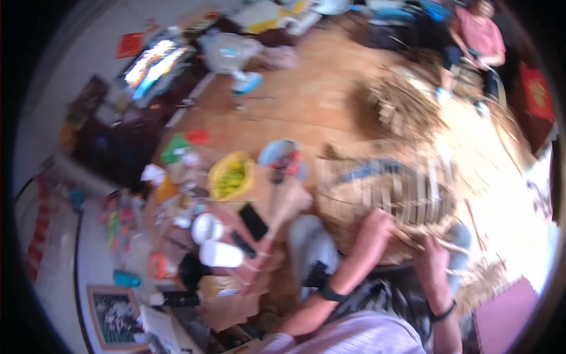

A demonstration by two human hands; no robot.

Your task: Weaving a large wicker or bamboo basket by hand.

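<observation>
A half-woven basket of split bamboo strips point(386, 189), with upright strips round it, sits between my knees, blurred by motion. My left hand point(377, 223) is at its near edge, fingers bent on the weaving; what exactly they grip is too blurred to tell. My right hand point(431, 256) is closed on a pale strip point(454, 245) at the near right of the basket. A dark apron or cloth point(392, 289) lies over my lap.
On the left, a low table point(280, 206) holds a yellow basket of green items point(230, 177), a phone point(253, 221), cups and clutter. A fan point(230, 53) and screen point(153, 65) stand behind. A bundle of strips point(404, 100) lies ahead; another person point(477, 41) sits at back right.
</observation>
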